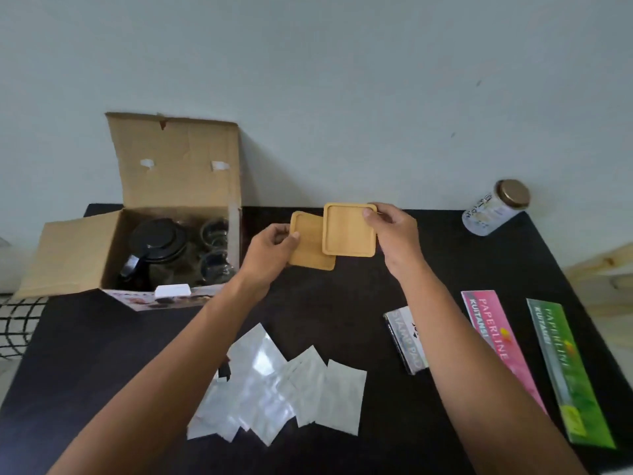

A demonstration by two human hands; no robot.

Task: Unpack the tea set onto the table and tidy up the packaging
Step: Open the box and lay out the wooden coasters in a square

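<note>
Above the black table (325,303), my left hand (270,248) grips a square wooden coaster (310,255) by its left edge. My right hand (394,231) holds a second wooden coaster (347,231) by its top right corner, overlapping the first one. An open cardboard box (171,186) stands at the table's back left. Inside it sit a glass teapot with a black lid (157,241) and glass cups (214,248). Several empty clear plastic wrappers (281,389) lie on the table near me.
A glass jar with a brown lid (495,209) stands at the back right. A stamp pad box (407,341), a pink receipt book (493,334) and a green receipt book (568,371) lie on the right. A checked cloth (17,323) is left of the table. The wall is right behind.
</note>
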